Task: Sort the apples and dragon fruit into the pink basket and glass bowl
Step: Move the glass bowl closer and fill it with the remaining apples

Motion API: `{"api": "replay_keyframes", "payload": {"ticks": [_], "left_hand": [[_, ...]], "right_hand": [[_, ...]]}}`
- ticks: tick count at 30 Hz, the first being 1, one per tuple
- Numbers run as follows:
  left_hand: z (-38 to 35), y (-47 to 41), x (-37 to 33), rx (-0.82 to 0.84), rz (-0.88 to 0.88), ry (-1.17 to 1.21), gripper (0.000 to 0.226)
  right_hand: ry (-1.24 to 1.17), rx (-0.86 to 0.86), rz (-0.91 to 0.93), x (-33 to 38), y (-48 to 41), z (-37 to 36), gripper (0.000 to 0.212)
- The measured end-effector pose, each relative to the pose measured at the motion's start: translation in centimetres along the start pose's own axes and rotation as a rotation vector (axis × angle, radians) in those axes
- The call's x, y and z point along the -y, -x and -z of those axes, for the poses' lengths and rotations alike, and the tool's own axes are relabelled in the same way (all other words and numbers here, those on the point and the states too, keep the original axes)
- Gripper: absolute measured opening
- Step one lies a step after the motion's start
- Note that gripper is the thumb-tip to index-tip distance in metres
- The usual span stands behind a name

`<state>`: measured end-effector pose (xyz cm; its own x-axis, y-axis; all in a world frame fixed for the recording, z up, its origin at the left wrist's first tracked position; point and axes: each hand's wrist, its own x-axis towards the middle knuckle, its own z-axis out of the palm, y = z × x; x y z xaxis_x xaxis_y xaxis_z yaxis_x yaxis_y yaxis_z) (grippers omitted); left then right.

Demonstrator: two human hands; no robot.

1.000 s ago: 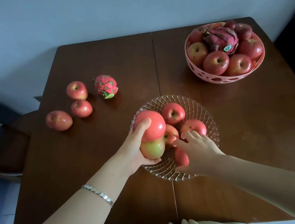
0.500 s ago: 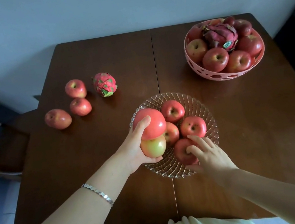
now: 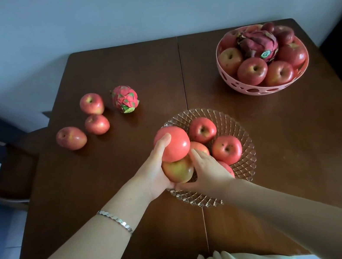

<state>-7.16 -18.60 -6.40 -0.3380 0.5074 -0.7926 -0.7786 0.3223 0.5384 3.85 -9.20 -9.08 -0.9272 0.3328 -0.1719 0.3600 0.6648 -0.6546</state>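
Right hand [image 3: 207, 169] moved off the near apple in the glass bowl [image 3: 237, 131], now touching the green-red apple [image 3: 177, 171], fingers loosely spread against it, not closed around it. Left hand [image 3: 155, 173] wraps two stacked apples over the bowl's left rim: big red apple [image 3: 176, 143] on top, green-red one beneath. Three apples [image 3: 94, 114] and a dragon fruit [image 3: 124, 98] sit loose on the table [image 3: 132, 72], far left. Pink basket [image 3: 250, 90] is full, far right.
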Motion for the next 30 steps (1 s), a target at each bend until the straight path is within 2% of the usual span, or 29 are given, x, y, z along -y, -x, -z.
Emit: {"api": "replay_keyframes", "payload": {"ticks": [4, 8, 11, 17, 21, 26, 30], "left_hand": [[0.9, -0.4, 0.0, 0.001, 0.030, 0.003, 0.076], [1.6, -0.7, 0.0, -0.031, -0.015, 0.020, 0.076], [1.5, -1.2, 0.0, -0.029, -0.015, 0.115, 0.068], [0.0, -2.0, 0.1, -0.005, -0.038, 0.014, 0.048], [-0.4, -2.2, 0.4, -0.018, -0.036, -0.104, 0.062], [0.1, -2.3, 1.2, -0.045, -0.060, -0.058, 0.054], [0.2, -2.3, 1.1, -0.059, -0.049, -0.043, 0.064]], "right_hand": [[0.015, -0.072, 0.045, -0.4, -0.6, -0.2, 0.080], [0.125, -0.068, 0.114, -2.2, 0.5, -0.3, 0.083], [0.188, -0.047, 0.167, -3.4, 1.5, -0.8, 0.084], [0.333, -0.037, 0.282, -3.4, 2.2, -1.7, 0.076], [0.327, 0.003, 0.330, -4.6, 2.0, -1.5, 0.072], [0.326, -0.070, 0.320, -4.5, 2.2, -1.5, 0.066], [0.455, -0.132, 0.311, -3.9, 2.5, -2.7, 0.078]]}}
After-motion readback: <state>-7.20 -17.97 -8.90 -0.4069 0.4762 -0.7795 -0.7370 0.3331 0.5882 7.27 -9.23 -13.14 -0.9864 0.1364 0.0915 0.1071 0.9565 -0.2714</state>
